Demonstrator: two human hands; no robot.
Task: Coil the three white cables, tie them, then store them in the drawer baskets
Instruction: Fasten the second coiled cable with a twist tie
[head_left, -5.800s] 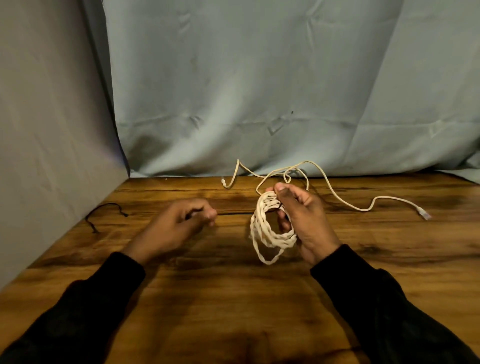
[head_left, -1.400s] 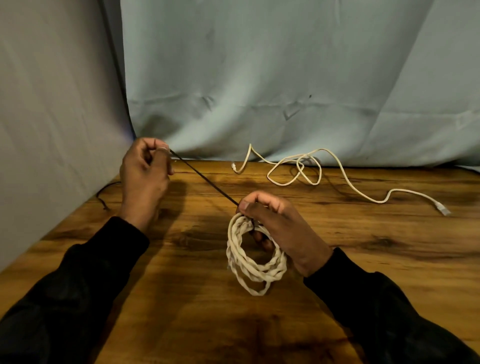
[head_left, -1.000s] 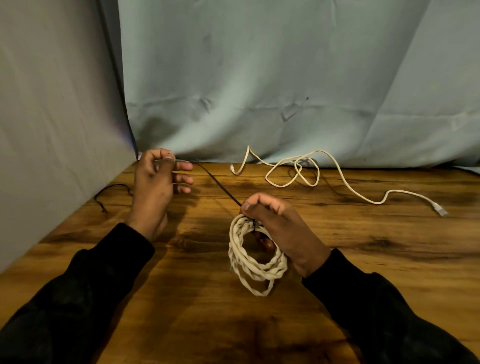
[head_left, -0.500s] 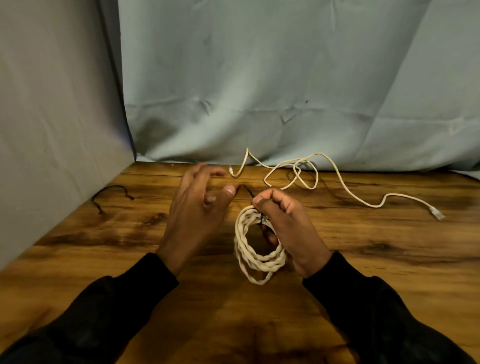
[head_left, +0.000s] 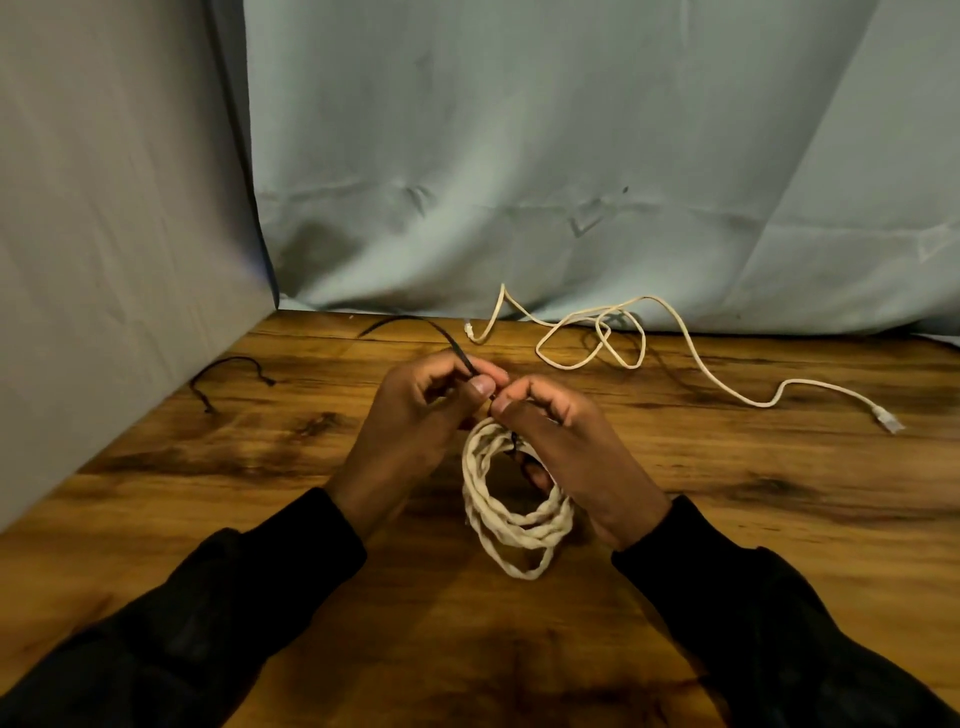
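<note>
While the right hand (head_left: 566, 457) grips a coiled white cable (head_left: 511, 512) above the wooden table (head_left: 727, 545), the left hand (head_left: 415, 426) pinches a black tie (head_left: 457, 349) at the coil's top. Beyond the coil, a loose white cable (head_left: 691, 353) sprawls; left of it lies a second black tie (head_left: 228, 371).

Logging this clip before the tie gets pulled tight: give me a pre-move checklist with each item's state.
1. Coiled cable held by right hand: ok.
2. Black tie pinched by left hand: ok.
3. Tie wrapped around the coil: dark strand at its top, closure cannot tell.
4. Coil loops gathered: ok.
5. Loose cable coiled: not ok, sprawled on table.
6. Spare tie available: ok.
</note>
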